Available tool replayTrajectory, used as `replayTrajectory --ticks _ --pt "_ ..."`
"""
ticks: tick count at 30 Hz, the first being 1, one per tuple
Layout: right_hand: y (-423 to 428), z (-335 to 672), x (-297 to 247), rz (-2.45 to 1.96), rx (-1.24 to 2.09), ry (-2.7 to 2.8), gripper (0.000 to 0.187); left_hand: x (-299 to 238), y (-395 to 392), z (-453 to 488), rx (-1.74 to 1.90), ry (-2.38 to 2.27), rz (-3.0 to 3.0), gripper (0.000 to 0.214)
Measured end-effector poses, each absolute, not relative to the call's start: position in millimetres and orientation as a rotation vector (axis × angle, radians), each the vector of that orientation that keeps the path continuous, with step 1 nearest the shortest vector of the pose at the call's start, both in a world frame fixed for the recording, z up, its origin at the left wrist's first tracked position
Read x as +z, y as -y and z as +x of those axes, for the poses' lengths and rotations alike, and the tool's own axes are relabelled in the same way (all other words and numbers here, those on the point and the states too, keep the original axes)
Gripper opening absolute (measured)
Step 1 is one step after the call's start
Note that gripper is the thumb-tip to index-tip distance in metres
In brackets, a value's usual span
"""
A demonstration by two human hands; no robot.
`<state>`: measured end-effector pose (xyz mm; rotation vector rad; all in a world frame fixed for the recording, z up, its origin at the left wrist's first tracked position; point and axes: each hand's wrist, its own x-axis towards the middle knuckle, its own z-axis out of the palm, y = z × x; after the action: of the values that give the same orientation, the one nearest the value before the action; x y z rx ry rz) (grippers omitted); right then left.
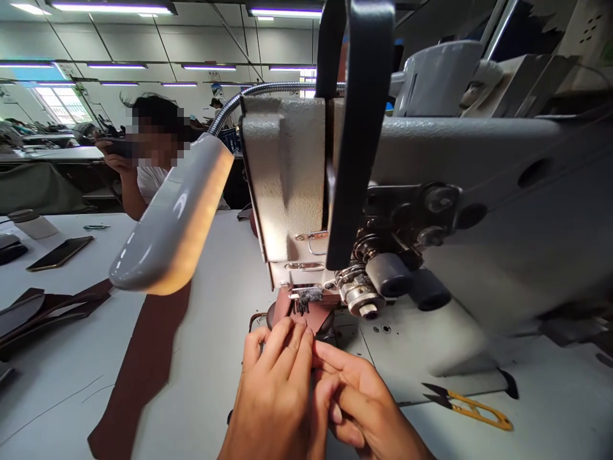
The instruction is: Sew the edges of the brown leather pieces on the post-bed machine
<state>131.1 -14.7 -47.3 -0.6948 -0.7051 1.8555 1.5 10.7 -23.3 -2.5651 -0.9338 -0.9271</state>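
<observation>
A reddish-brown leather-like piece (313,316) lies under the needle area of a sewing machine (287,185). My left hand (280,377) is on its near edge, fingers close together and bent down onto it just in front of the presser foot (301,303). Tucked against it on the right, my right hand (357,399) has its thumb and fingers closed together at the same near edge. Both hands hide most of the near part of the piece, and my left thumb is mostly out of sight.
A grey lamp (172,217) hangs left of the machine head. Yellow-handled thread snips (474,409) lie at the right. A long brown strip (148,358), other brown pieces (52,313) and a phone (60,252) rest on the left. A person (153,147) sits across the table.
</observation>
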Motion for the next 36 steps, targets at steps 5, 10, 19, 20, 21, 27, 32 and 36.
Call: replayTrajectory --ticks 5,10,19,20,21,27,32,36 --pt "9 138 -54 -0.785 1.802 0.904 0.039 -31 -15 -1 -1.026 0.915 -2.553 0.033" --pt "-5 146 -72 -1.103 0.341 1.547 0.025 -36 -24 -11 -1.072 0.856 -2.603 0.036" --pt "-25 141 -70 -1.01 -0.182 1.725 0.028 -32 -28 -16 -1.216 0.762 -2.642 0.033" --pt "-26 141 -70 -1.034 -0.189 1.719 0.025 -32 -28 -17 -1.22 0.769 -2.643 0.033" --pt "-27 141 -70 -1.062 -0.192 1.716 0.021 -31 -29 -17 -1.222 0.774 -2.648 0.032" --pt "-30 143 -72 -1.139 -0.224 1.739 0.016 -29 -36 -20 -1.186 0.78 -2.683 0.034" --pt "-33 144 -72 -1.192 -0.141 1.737 0.022 -30 -40 -21 -1.251 0.763 -2.695 0.032" --pt "-35 144 -73 -1.233 -0.081 1.732 0.028 -30 -45 -23 -1.318 0.77 -2.716 0.032"
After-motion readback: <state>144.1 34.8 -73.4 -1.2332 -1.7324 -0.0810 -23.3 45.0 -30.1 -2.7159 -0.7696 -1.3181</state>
